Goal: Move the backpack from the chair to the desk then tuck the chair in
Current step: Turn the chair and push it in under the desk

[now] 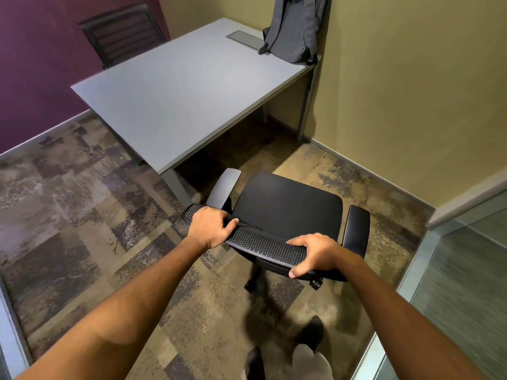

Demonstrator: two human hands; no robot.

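A grey backpack [295, 26] stands upright on the far right corner of the grey desk [175, 100], leaning against the tan wall. A black office chair [285, 207] with an empty seat stands on the carpet just in front of the desk's near corner, facing the desk. My left hand [211, 226] grips the left end of the chair's mesh backrest top. My right hand [312, 255] grips the right end of the same backrest edge, thumb underneath.
A second dark chair [123, 31] sits behind the desk by the purple wall. A cable hatch [244, 39] is set in the desk top. A glass partition [452, 270] runs along the right. My feet [310, 357] show at the bottom.
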